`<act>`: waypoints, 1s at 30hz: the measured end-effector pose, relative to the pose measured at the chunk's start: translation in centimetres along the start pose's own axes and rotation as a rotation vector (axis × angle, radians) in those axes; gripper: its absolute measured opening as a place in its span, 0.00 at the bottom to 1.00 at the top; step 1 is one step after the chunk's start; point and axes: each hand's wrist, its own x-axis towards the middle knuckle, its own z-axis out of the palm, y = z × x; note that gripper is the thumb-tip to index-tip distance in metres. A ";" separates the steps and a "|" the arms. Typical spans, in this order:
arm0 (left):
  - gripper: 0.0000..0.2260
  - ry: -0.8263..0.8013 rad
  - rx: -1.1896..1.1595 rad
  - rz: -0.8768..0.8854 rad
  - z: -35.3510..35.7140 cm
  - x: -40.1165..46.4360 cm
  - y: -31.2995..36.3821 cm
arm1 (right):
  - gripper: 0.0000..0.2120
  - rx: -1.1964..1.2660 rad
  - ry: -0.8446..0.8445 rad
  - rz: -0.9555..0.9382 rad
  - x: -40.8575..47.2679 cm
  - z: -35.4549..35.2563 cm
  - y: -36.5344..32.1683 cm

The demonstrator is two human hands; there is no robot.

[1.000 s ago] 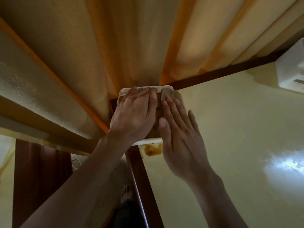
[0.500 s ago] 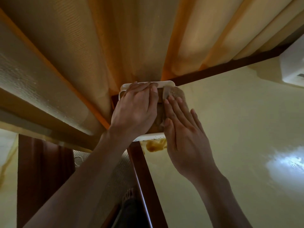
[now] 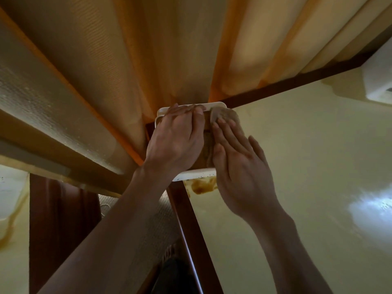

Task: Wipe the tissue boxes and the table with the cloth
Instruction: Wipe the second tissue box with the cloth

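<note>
At the desk's ten o'clock corner, left hand grips the tissue box; right hand, fingers flat, presses the cloth. Overhanging, it may tip.

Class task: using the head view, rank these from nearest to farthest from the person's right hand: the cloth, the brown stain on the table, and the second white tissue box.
1. cloth: directly under the right hand fingers.
2. brown stain: on the table beside the hand's thumb side.
3. second white tissue box: far right corner of the table.
</note>
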 end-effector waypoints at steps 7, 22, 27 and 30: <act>0.16 0.048 0.161 0.249 0.9 0.1 -1.2 | 0.27 -0.018 0.010 -0.011 2.4 0.0 0.0; 0.10 0.362 0.473 0.485 1.9 0.1 -2.2 | 0.23 0.076 0.146 0.000 -4.7 0.6 -0.4; 0.16 0.241 0.267 0.309 1.5 0.2 -1.3 | 0.24 0.043 0.071 -0.007 -1.7 0.2 0.0; 0.17 0.180 0.250 0.315 1.4 0.3 -1.2 | 0.27 0.033 0.047 -0.003 0.8 0.0 0.1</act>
